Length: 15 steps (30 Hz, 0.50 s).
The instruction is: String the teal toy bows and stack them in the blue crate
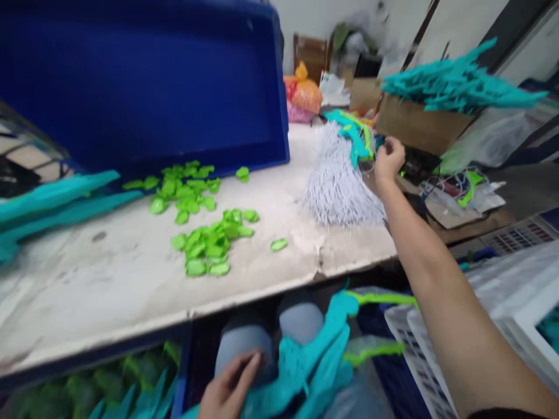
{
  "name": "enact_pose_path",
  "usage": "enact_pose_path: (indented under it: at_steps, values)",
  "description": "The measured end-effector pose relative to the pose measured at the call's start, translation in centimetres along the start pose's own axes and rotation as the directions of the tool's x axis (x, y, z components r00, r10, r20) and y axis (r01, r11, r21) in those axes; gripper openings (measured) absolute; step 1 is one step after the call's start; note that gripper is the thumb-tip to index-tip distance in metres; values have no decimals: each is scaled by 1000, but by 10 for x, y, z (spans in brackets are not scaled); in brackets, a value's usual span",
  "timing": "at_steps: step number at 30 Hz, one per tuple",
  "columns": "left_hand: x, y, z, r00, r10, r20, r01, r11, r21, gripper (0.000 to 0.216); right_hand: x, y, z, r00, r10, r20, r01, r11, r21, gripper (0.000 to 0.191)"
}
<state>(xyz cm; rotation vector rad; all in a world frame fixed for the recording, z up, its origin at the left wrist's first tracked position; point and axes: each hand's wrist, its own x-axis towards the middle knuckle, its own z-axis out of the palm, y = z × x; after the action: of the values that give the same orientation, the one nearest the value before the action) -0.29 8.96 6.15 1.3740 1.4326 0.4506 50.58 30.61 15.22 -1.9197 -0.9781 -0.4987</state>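
Note:
My left hand (pixel 229 387) is low in the head view over my lap, thumb and fingertips drawn together; whatever is between them does not show. Against it lie soft teal pieces (pixel 314 361) with bright green strips (pixel 375 351) on their ends. My right hand (pixel 390 160) reaches to the far right of the table, fingers curled closed and blurred, and I cannot make out anything in them. Beside it spreads a bundle of thin white strings (pixel 343 180), with a teal and green piece (pixel 358 142) lying on top.
Two piles of green pieces (pixel 213 238) lie on the table (pixel 131 279) before a tilted blue crate (pixel 174 93). Long teal pieces (pixel 61 195) lie left. A cardboard box (pixel 419 123) heaped with teal pieces stands right. White crates (pixel 428 361) stand beside my lap.

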Motion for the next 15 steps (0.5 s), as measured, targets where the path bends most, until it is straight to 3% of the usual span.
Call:
enact_pose_path:
  at_steps: [2, 6, 7, 9, 10, 13, 15]
  values:
    - [-16, -1, 2, 998, 55, 6, -55, 997, 45, 45, -49, -19, -36, 978, -205, -25, 206, 964, 167, 39]
    - [-55, -15, 1, 948, 304, -92, -292, 948, 125, 34, -207, -71, -144, 903, -378, 204, 269, 868, 417, 33]
    - [-66, -22, -1, 923, 368, -115, -347, 923, 167, 30, -250, -79, -172, 846, -463, 263, 302, 825, 478, 31]
    - [-85, -40, -5, 865, 480, -146, -428, 858, 285, 25, -323, -83, -217, 646, -647, 405, 363, 727, 583, 30]
    - [-92, -50, -6, 836, 527, -150, -452, 818, 355, 24, -352, -80, -233, 584, -671, 457, 383, 724, 574, 28]
    - [-99, -78, -8, 778, 620, -104, -475, 688, 549, 32, -400, -64, -258, 399, -673, 623, 498, 729, 469, 26]
    - [-94, -91, -7, 779, 625, -48, -458, 619, 638, 43, -408, -56, -264, 281, -651, 705, 586, 698, 411, 38]
